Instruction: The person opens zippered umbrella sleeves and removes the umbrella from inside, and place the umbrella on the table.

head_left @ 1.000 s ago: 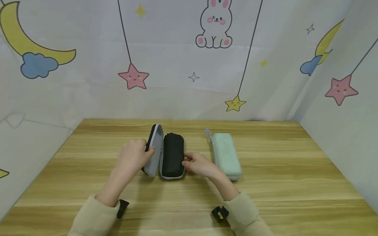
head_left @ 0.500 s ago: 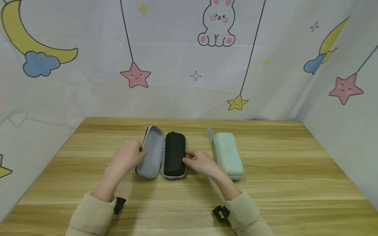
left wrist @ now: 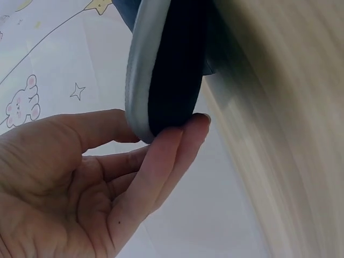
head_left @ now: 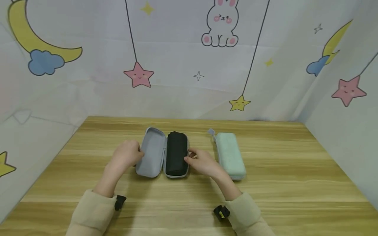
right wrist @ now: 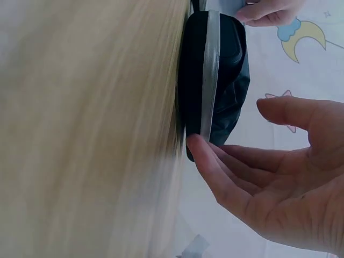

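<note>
A black case with a grey lining and a pale zip edge lies unfolded on the table, its lid laid over to the left. In its right half sits a black, rounded, fabric-like bundle; its kind is unclear. My left hand pinches the lid's outer left edge between thumb and fingers, as the left wrist view shows. At the right side of the case, my right hand touches the lower half with its fingertips. Its thumb stands apart from the case in the right wrist view.
A closed mint-green case with a grey tag lies to the right, close to my right hand. Behind the wooden table hangs a white cloth printed with cartoons. Black wrist mounts sit at both sleeves.
My left hand has swung the lid leftward and down, from nearly upright to almost flat, exposing its grey lining. The right hand has stayed at the case's right side.
</note>
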Available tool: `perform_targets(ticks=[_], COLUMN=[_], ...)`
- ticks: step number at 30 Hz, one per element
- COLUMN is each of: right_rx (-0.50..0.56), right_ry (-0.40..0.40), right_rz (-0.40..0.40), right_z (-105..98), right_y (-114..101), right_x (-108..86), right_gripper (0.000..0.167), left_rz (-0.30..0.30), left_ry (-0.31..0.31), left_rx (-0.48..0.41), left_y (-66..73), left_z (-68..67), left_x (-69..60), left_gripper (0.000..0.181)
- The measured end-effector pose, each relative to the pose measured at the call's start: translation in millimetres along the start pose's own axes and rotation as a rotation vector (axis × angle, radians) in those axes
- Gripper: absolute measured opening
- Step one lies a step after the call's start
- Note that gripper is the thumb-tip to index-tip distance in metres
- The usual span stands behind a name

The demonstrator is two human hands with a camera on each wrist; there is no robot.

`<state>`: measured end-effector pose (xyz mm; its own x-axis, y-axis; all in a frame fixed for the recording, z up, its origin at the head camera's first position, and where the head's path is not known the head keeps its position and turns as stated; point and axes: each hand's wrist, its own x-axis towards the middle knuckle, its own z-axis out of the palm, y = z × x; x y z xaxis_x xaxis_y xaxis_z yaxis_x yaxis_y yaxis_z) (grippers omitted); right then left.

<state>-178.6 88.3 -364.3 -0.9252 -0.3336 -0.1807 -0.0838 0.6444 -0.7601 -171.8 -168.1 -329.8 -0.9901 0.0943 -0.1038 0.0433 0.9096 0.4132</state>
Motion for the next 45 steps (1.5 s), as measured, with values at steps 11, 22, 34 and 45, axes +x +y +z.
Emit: perform_targets(ticks=[11,22,34,45], right_rx=[-0.240,-0.529,-0.799,-0.796], right_ry=[0.211,0.234,0.229,0.161], right_rz=[-0.027,0.026,0.081,0.176], right_z=[7.1,23.0,40.8,45.6], right_y=[-19.9,-37.3,-45.4,-54.4], right_x=[7.3,24.5,39.2,52.4], right_gripper=[0.051,0.062,0.079,0.092], left_rz=[-0.007,0.002,0.000,0.003], left_ry=[0.059,0.112,0.119,0.133], left_rx=[0.047,0.065,0.026,0.000], left_y=[12.8,20.6,22.2,17.3], left_z=[3.7,9.6,10.0,8.4], left_x=[1.8,2.8,2.1,1.7], left_gripper=[0.035,0.031,0.029,0.028])
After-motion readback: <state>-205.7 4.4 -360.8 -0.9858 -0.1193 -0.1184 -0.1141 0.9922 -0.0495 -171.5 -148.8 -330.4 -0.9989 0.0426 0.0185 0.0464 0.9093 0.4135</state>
